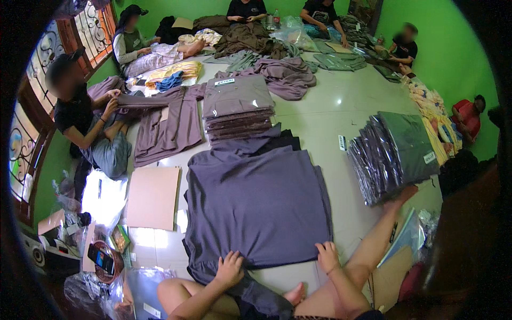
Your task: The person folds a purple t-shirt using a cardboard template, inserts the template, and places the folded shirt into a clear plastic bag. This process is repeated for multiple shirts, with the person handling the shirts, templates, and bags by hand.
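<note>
A dusty purple shirt (256,202) lies spread flat on the tiled floor in front of me, its lower edge near my knees. My left hand (229,268) presses down on the shirt's lower left edge, fingers closed on the cloth. My right hand (327,256) rests at the lower right corner of the shirt, fingers curled on the fabric. A dark garment (277,141) peeks out from under the shirt's far edge.
A brown cardboard sheet (153,197) lies left of the shirt. A stack of bagged purple shirts (237,109) stands behind it, a leaning stack of bagged dark shirts (394,154) at right. A person (80,114) folds a shirt at left; others sit at the back.
</note>
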The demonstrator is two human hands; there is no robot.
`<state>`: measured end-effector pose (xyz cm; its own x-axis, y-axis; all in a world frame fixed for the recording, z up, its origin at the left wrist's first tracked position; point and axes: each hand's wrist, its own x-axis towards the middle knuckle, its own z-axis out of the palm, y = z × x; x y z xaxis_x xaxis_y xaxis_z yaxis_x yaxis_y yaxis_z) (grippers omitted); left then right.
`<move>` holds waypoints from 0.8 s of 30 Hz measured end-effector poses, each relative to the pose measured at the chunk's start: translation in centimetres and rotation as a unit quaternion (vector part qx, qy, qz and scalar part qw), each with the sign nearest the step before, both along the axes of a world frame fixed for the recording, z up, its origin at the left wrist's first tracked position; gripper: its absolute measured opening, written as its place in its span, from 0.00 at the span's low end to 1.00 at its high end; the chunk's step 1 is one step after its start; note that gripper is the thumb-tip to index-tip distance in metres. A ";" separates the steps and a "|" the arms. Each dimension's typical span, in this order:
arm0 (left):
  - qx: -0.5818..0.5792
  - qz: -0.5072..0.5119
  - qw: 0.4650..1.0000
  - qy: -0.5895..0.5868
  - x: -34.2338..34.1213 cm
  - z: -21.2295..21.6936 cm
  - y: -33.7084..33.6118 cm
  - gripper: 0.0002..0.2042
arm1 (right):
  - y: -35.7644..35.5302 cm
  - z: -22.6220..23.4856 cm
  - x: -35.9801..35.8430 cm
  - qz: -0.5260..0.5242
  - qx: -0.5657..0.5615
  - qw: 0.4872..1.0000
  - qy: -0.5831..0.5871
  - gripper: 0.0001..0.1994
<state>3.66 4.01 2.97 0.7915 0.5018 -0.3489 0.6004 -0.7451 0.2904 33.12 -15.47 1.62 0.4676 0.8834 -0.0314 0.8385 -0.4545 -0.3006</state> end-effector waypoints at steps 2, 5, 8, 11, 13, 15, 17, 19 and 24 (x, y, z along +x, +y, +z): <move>-0.017 0.031 0.997 -0.062 -0.2 -0.1 -0.5 0.20 | 0.4 0.9 0.3 -0.026 0.044 0.999 -0.001 0.16; -0.065 0.045 0.997 0.000 -1.1 0.2 -1.6 0.22 | -0.4 4.2 -0.3 -0.128 0.088 0.968 0.198 0.12; -0.005 -0.017 1.000 -0.013 -2.7 0.5 -3.4 0.26 | -3.9 7.8 -1.9 -0.143 0.115 0.970 0.159 0.10; 0.026 -0.003 0.998 -0.049 -3.4 0.1 -4.7 0.29 | -8.6 8.3 -2.2 -0.103 0.139 0.983 -0.055 0.11; 0.038 0.021 0.998 -0.051 -3.5 -0.2 -5.7 0.29 | -12.6 6.4 -1.1 -0.162 0.199 0.963 -0.082 0.13; 0.057 0.038 0.997 -0.022 -3.4 -0.4 -6.3 0.29 | -17.5 3.3 1.1 -0.310 0.302 0.900 0.053 0.16; 0.077 0.045 0.996 -0.024 -3.5 -0.4 -6.8 0.28 | -24.1 0.6 2.8 -0.385 0.223 0.893 0.065 0.21; 0.084 0.047 0.995 -0.022 -3.7 -0.4 -7.2 0.27 | -29.5 -2.3 2.2 -0.429 0.010 0.898 -0.100 0.26; 0.058 0.058 0.993 -0.080 -4.3 -0.8 -7.2 0.26 | -33.9 -3.0 -0.5 -0.491 -0.159 0.855 -0.042 0.30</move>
